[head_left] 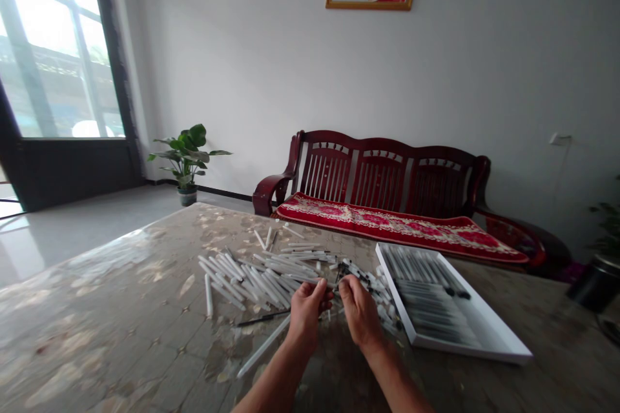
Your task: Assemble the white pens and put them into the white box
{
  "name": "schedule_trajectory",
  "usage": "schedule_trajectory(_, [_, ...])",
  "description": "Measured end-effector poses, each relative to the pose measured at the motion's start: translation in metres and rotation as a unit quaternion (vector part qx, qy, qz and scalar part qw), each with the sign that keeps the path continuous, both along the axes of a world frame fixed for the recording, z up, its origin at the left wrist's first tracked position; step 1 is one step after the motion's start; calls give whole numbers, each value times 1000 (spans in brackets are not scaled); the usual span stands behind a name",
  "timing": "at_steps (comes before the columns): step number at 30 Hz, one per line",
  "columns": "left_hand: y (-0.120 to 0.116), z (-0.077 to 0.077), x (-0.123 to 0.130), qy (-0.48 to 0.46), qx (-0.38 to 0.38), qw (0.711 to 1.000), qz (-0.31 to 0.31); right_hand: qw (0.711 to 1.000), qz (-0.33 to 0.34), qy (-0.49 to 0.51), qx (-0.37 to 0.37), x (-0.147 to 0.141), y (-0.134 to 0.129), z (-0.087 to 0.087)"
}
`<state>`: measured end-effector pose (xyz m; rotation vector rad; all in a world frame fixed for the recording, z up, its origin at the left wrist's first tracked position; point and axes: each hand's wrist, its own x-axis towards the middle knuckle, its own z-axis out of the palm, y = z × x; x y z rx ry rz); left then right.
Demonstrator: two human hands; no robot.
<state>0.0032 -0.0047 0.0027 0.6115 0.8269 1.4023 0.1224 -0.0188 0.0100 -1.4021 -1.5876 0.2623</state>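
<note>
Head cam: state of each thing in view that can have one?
left hand, raised over the pile, fingers curled; what they hold is hidden
right hand, raised beside the left hand, fingers curled; what they hold is hidden
white plastic tubes, loose, scattered on the table
black rod, lying loose on the table
white tray, open, holding neat side-by-side rows
red seat cushion, lying flat on the wooden bench

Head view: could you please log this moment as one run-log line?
left hand: pinching white plastic tube | right hand: pinching same tube | nearby: loose tubes, white tray
</note>
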Motion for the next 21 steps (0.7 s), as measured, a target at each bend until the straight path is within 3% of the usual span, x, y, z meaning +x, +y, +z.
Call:
schedule_trajectory(7, [-3, 1, 5, 12, 7, 1000, -18, 998, -35, -15, -44, 4, 3, -3])
schedule_trajectory(13, [-4, 4, 2, 19, -7, 1000, -3, 999, -14, -27, -12, 2, 1, -2])
schedule_trajectory(21, [-2, 1, 3, 24, -11, 1000, -1, 998, -27, -41, -29, 3, 1, -4])
